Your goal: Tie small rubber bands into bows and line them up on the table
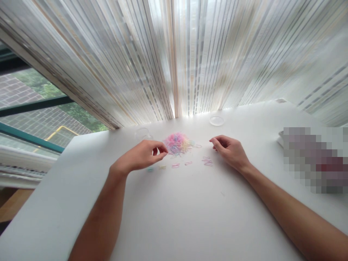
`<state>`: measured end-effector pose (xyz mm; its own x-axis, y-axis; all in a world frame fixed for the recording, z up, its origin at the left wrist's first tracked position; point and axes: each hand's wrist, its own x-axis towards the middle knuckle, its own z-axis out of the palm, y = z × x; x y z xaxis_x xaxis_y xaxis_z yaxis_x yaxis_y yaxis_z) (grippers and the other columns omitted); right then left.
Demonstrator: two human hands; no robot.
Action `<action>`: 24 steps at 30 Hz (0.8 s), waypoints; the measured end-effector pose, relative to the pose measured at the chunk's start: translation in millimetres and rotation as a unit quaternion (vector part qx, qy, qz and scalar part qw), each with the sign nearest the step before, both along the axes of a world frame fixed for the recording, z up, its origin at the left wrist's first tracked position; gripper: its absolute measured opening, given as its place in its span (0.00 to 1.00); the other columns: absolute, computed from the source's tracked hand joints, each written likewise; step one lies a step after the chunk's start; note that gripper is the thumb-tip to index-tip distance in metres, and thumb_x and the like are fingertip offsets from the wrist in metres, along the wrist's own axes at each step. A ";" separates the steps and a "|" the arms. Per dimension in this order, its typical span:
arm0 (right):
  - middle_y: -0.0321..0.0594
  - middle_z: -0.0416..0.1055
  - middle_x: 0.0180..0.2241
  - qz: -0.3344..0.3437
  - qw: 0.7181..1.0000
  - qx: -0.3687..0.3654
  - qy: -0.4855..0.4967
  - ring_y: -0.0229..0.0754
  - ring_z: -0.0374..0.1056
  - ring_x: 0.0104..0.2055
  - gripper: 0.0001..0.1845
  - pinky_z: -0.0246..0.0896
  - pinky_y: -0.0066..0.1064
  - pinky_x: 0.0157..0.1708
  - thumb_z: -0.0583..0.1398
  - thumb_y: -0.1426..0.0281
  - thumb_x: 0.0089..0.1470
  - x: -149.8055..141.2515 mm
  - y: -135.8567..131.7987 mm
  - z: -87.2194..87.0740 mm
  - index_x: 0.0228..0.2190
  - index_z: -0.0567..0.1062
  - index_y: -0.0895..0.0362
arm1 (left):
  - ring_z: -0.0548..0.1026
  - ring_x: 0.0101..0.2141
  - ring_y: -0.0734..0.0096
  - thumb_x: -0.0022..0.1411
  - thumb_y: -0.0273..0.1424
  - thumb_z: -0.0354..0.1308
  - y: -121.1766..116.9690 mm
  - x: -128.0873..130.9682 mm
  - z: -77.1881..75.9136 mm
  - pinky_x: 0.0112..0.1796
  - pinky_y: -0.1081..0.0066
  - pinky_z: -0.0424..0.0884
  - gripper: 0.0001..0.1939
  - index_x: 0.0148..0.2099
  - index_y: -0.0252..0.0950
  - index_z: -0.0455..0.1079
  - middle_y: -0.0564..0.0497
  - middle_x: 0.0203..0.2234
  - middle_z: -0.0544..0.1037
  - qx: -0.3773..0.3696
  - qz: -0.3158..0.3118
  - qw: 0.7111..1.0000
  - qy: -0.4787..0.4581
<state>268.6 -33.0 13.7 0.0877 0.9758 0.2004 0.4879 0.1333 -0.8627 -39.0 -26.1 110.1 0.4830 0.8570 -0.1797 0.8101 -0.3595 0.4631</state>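
Observation:
A heap of pastel rubber bands [177, 142] in pink, blue and yellow lies on the white table [174, 210]. My left hand [143, 155] rests just left of the heap, thumb and fingers pinched together at its edge; what they hold is too small to name. My right hand [230, 150] lies to the right of the heap with its fingers curled inward. Several loose bands [187, 163] are spread in a row in front of the heap, between the two hands, with a small pink cluster [207, 161] near my right hand.
A clear round lid [216, 120] lies behind the heap near the curtain, and a clear container [142, 133] stands at the back left. Striped sheer curtains [174, 54] hang along the far edge. A pixelated object [315, 159] sits at the right. The table's left edge drops off by a window.

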 end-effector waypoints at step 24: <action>0.38 0.75 0.23 0.008 1.000 0.009 0.010 0.41 0.68 0.25 0.21 0.63 0.31 0.29 0.59 0.52 0.57 0.7 0.8 0.3 0.31 0.80 0.57 | 0.77 0.39 0.63 0.66 0.31 0.53 55.6 44.7 -34.3 0.39 0.69 0.71 0.14 0.47 0.40 0.79 0.47 0.46 0.77 0.133 0.022 0.987 0.092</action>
